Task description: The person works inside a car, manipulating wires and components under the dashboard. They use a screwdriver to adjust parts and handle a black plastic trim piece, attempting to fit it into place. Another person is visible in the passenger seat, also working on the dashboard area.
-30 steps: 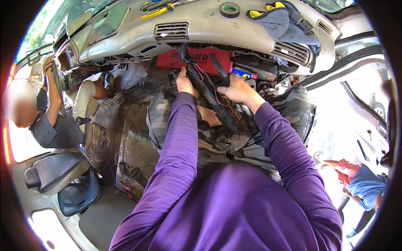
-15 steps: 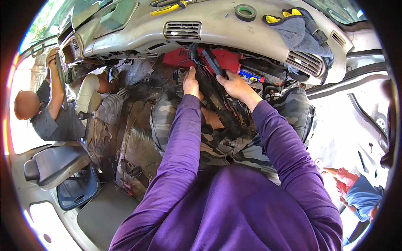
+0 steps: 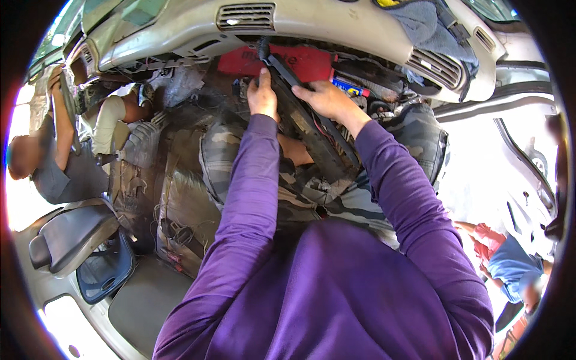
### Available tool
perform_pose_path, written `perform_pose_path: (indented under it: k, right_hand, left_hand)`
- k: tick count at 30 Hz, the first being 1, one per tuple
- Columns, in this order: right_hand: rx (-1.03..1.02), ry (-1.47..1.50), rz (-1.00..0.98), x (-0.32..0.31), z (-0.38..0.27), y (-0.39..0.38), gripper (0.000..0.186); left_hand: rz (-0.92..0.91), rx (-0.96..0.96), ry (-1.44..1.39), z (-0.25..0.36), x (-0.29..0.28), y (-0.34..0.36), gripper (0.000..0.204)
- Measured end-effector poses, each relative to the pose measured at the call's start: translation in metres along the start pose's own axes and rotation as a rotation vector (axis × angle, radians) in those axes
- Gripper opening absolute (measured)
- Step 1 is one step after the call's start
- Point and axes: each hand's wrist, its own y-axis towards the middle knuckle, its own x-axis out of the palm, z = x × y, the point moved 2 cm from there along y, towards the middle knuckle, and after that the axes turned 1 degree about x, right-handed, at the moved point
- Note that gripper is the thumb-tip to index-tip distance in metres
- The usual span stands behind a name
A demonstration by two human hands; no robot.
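Gripping the black trough [image 3: 307,131] with the left hand [image 3: 263,96], seemingly to steady its upper end. Pinching the black strip [image 3: 285,71] with the right hand [image 3: 329,99], apparently to control its angle, with fingertips partly hidden. Holding both slantwise between camouflage-clad knees [image 3: 421,141], below the dashboard [image 3: 342,27], likely for easy reach.

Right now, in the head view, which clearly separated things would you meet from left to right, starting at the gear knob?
Black gear knob, left hand, right hand, large right dashboard vent, blue-shirted person outside.
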Motion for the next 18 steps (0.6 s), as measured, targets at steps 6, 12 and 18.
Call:
perform_pose_path:
  k: [6,12,18]
  right_hand:
    - [0.05,-0.088,-0.058,-0.008,0.002,0.004,0.067]
    - [-0.06,0.079,-0.144,-0.003,0.006,-0.003,0.057]
    - [-0.182,0.101,-0.046,0.002,0.013,-0.001,0.073]
  left_hand:
    - [-0.009,0.013,0.008,0.017,0.016,-0.015,0.059]
    - [0.056,-0.008,0.005,0.028,0.019,-0.025,0.059]
    - [-0.263,-0.377,-0.4,0.035,0.017,-0.071,0.055]
